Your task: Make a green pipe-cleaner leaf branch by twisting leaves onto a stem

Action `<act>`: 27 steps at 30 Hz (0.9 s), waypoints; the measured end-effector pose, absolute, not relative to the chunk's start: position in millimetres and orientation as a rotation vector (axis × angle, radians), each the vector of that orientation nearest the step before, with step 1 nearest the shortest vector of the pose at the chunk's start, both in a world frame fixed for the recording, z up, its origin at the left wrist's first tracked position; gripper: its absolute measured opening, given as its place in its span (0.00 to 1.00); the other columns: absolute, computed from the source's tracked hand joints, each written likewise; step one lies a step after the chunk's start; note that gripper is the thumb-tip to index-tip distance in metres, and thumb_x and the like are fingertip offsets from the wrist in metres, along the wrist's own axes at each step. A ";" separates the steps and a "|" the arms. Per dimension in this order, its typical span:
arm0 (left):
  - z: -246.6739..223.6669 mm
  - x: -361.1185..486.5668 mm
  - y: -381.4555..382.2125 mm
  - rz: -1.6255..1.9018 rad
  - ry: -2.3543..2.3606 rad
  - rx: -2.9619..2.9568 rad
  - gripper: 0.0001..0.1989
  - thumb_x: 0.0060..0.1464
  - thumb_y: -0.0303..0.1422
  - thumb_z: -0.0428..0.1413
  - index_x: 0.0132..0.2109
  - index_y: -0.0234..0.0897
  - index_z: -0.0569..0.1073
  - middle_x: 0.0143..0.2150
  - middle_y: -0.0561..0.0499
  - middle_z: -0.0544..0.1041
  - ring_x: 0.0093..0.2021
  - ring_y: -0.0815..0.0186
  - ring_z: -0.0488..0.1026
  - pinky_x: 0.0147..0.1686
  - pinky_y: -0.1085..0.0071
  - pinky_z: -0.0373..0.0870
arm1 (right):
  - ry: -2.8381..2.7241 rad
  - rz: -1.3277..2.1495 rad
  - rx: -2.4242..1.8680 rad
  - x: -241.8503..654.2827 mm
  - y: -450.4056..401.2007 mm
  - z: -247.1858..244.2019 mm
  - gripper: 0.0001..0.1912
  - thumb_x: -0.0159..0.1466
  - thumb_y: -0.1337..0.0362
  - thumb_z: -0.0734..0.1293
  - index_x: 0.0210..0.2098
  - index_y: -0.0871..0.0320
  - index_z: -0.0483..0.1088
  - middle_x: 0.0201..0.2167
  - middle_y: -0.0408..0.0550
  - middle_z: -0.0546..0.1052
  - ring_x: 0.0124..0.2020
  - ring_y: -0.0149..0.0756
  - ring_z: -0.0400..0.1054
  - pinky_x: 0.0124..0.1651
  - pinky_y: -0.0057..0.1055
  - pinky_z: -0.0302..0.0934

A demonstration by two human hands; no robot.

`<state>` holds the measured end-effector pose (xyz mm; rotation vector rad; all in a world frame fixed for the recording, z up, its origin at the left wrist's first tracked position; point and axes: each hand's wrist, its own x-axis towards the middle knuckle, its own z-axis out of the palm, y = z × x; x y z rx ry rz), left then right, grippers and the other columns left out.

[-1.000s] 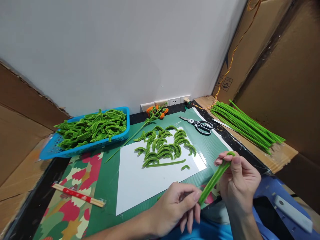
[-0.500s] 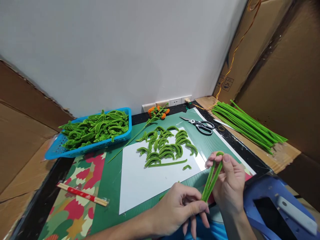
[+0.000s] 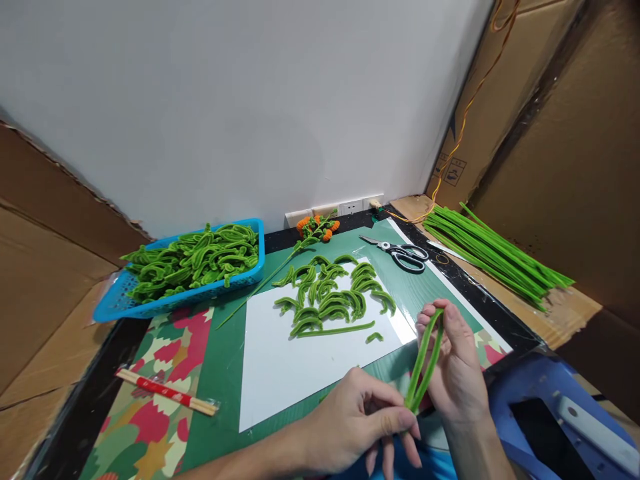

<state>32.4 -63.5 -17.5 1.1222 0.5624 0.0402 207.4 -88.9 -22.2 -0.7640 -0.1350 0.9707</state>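
Observation:
A green fuzzy stem (image 3: 423,360), folded into a narrow loop, spans both hands at the lower right. My left hand (image 3: 367,417) pinches its lower end between thumb and forefinger. The bent top of the loop is in the fingertips of my right hand (image 3: 457,367). Beyond them, many short curved green pieces (image 3: 335,308) lie on a white sheet (image 3: 285,380), along with one long straight piece (image 3: 335,329) and a small bent one (image 3: 375,337).
A blue basket (image 3: 113,310) heaped with green pieces stands left. An orange flower stem (image 3: 320,230), scissors (image 3: 400,253) and long green stems (image 3: 495,257) lie farther back. Wrapped chopsticks (image 3: 167,392) lie at the lower left. A blue stool (image 3: 505,407) stands right.
The loop's top has become narrower and more pointed between my right fingertips. My right hand has shifted slightly; my left hand keeps its pinch on the lower end.

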 end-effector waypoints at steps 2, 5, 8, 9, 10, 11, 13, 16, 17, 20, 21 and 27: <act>-18.5 32.6 -63.4 0.047 0.556 1.117 0.30 0.61 0.59 0.63 0.38 0.32 0.80 0.36 0.41 0.86 0.19 0.72 0.73 0.18 0.78 0.66 | -0.141 1.001 -0.757 208.3 -89.1 -22.1 0.17 0.58 0.49 0.84 0.35 0.54 0.82 0.31 0.41 0.82 0.32 0.28 0.78 0.41 0.23 0.76; -19.8 32.5 -63.0 0.047 0.547 1.122 0.29 0.62 0.58 0.62 0.39 0.32 0.80 0.37 0.40 0.87 0.18 0.73 0.73 0.18 0.78 0.65 | -0.145 1.076 -0.741 207.6 -90.0 -22.7 0.17 0.59 0.48 0.83 0.37 0.53 0.83 0.32 0.42 0.83 0.33 0.30 0.79 0.40 0.25 0.77; -20.1 32.2 -62.6 0.049 0.534 1.118 0.29 0.62 0.58 0.63 0.40 0.31 0.80 0.37 0.41 0.87 0.17 0.73 0.72 0.18 0.77 0.66 | -0.157 1.104 -0.727 206.8 -91.1 -24.6 0.18 0.62 0.45 0.81 0.41 0.51 0.83 0.33 0.42 0.83 0.33 0.32 0.80 0.39 0.29 0.77; -20.0 32.1 -62.6 0.050 0.531 1.117 0.29 0.62 0.58 0.63 0.40 0.31 0.80 0.36 0.41 0.87 0.17 0.73 0.71 0.18 0.77 0.66 | -0.167 1.099 -0.731 207.1 -91.5 -25.5 0.19 0.63 0.44 0.80 0.43 0.51 0.83 0.33 0.42 0.83 0.33 0.33 0.80 0.39 0.30 0.77; -19.7 31.9 -62.6 0.049 0.530 1.116 0.29 0.62 0.58 0.63 0.40 0.31 0.80 0.36 0.41 0.87 0.17 0.73 0.71 0.18 0.77 0.66 | -0.181 1.088 -0.741 207.8 -91.9 -26.3 0.19 0.63 0.44 0.79 0.44 0.50 0.83 0.33 0.42 0.83 0.32 0.34 0.80 0.39 0.31 0.77; -19.4 31.8 -62.6 0.048 0.530 1.115 0.29 0.62 0.58 0.63 0.41 0.31 0.80 0.37 0.41 0.87 0.17 0.73 0.72 0.18 0.77 0.66 | -0.197 1.072 -0.753 208.8 -92.3 -27.0 0.18 0.63 0.45 0.80 0.43 0.51 0.83 0.34 0.42 0.84 0.32 0.34 0.80 0.39 0.32 0.77; -18.9 31.6 -62.8 0.049 0.533 1.115 0.28 0.63 0.57 0.63 0.42 0.31 0.80 0.37 0.40 0.87 0.17 0.73 0.72 0.18 0.77 0.66 | -0.232 1.041 -0.778 211.1 -93.0 -27.8 0.18 0.63 0.46 0.80 0.40 0.52 0.83 0.33 0.43 0.84 0.31 0.34 0.80 0.39 0.32 0.76; -18.6 31.5 -62.8 0.052 0.533 1.122 0.28 0.63 0.56 0.63 0.42 0.31 0.79 0.37 0.40 0.87 0.17 0.73 0.72 0.18 0.77 0.65 | -0.275 1.034 -0.788 214.3 -93.4 -27.0 0.19 0.62 0.44 0.80 0.37 0.54 0.83 0.32 0.45 0.83 0.30 0.33 0.79 0.38 0.32 0.75; -18.7 31.6 -62.7 0.052 0.531 1.124 0.28 0.63 0.57 0.63 0.42 0.31 0.79 0.37 0.40 0.87 0.17 0.73 0.72 0.18 0.77 0.65 | -0.281 1.041 -0.787 215.2 -93.3 -26.7 0.20 0.62 0.44 0.80 0.37 0.54 0.84 0.31 0.45 0.83 0.30 0.34 0.79 0.38 0.32 0.76; -19.1 32.2 -62.3 0.055 0.516 1.111 0.28 0.62 0.58 0.63 0.42 0.34 0.75 0.36 0.42 0.86 0.16 0.73 0.71 0.17 0.77 0.65 | -0.280 1.042 -0.782 218.5 -92.9 -27.3 0.19 0.60 0.45 0.82 0.36 0.54 0.84 0.31 0.45 0.84 0.29 0.33 0.79 0.37 0.32 0.76; -19.2 32.5 -62.2 0.060 0.510 1.102 0.27 0.62 0.58 0.64 0.43 0.35 0.73 0.36 0.43 0.86 0.16 0.73 0.71 0.17 0.78 0.65 | -0.283 1.037 -0.781 220.2 -92.9 -28.3 0.18 0.59 0.46 0.83 0.36 0.54 0.84 0.30 0.44 0.84 0.29 0.33 0.79 0.37 0.31 0.75; -18.9 32.8 -62.1 0.055 0.496 1.109 0.27 0.62 0.58 0.64 0.40 0.38 0.68 0.34 0.45 0.86 0.16 0.74 0.69 0.16 0.79 0.65 | -0.374 0.993 -0.811 231.5 -94.1 -36.8 0.18 0.58 0.47 0.83 0.35 0.54 0.84 0.29 0.45 0.84 0.30 0.34 0.79 0.37 0.32 0.75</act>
